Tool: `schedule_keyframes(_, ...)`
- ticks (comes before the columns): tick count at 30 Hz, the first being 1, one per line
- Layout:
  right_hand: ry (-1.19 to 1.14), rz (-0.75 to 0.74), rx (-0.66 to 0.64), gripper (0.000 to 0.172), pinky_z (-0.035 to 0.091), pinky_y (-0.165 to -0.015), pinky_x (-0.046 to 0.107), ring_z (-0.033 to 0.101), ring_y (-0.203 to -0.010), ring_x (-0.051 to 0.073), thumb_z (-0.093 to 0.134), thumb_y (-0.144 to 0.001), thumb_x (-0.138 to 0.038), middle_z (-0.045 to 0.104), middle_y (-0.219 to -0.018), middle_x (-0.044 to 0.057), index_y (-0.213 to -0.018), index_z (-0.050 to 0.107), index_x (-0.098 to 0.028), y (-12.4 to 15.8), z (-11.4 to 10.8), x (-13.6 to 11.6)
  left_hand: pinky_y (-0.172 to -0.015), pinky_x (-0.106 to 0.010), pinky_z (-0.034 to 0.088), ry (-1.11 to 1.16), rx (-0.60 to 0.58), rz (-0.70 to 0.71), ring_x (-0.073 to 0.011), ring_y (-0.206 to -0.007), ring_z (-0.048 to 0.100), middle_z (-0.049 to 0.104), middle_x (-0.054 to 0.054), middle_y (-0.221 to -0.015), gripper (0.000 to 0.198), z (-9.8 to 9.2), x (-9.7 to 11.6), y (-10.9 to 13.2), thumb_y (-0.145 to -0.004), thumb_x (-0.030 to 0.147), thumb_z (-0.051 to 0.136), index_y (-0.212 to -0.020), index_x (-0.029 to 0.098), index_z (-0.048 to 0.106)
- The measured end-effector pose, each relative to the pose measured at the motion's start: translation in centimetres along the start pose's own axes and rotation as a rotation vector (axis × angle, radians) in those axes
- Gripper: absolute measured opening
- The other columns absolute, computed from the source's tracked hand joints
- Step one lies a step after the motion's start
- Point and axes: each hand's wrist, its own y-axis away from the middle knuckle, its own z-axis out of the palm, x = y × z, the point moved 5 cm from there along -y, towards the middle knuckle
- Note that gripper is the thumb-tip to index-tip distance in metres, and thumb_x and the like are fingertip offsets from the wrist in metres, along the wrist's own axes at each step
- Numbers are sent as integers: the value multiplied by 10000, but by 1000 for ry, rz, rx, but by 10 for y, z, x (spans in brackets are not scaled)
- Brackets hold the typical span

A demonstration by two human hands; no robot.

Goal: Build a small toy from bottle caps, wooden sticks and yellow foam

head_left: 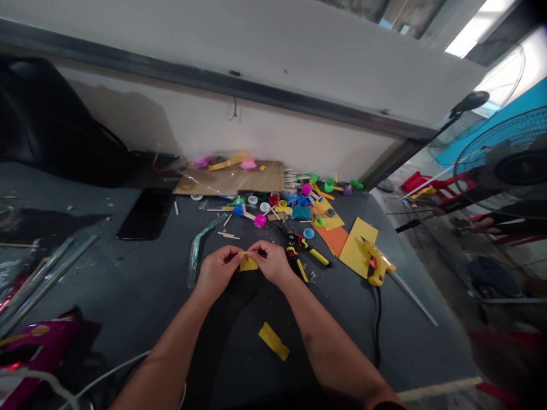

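Note:
Both my hands meet over the dark table, pinching a small yellow piece of paper (pixel 248 263) between their fingertips. My left hand (pixel 219 266) has its thumb and fingers closed on the paper's left side. On the other side, my right hand (pixel 270 262) grips the upper right edge. A second yellow strip (pixel 274 341) lies on the table nearer to me, between my forearms. Just right of my right hand rest pliers with yellow and black handles (pixel 314 251). A bent clear plastic tube (pixel 197 250) lies left of my left hand.
A yellow glue gun (pixel 378 265) with a glue stick sits on yellow sheets (pixel 356 242) at right. Behind my hands are bottle caps (pixel 273 199), sticks and a cardboard piece (pixel 192 181). A black phone (pixel 146 214) lies at left. A fan (pixel 513 165) stands beyond the table.

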Motion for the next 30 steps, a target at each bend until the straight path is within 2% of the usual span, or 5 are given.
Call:
schedule_keyframes(8,-7,54,6,110,439,-585,223,566,-620,122,597,-755,-292,650,-700,-7,-764,657,-200,0,-1,0,-565,-239,417,20,-63,18,-147,-590,574,622,16,-591,286,3,2,0,-783,437,521,-836,185,646)
schedule_keyframes(21,-37,61,-31,130,450,-599,225,582,-637,122,606,-759,-309,668,-739,-5,-800,665,-200,1,6,4,-548,-238,381,-89,-28,32,-146,-575,543,620,19,-591,306,2,1,0,-801,455,484,-789,197,648)
schedule_keyframes(30,120,-15,-75,154,424,-610,222,586,-658,128,564,-811,-312,665,-717,-2,-777,668,-203,0,-1,-3,-543,-240,387,-110,-23,31,-147,-566,556,625,23,-585,280,2,0,1,-786,435,497,-805,206,658)
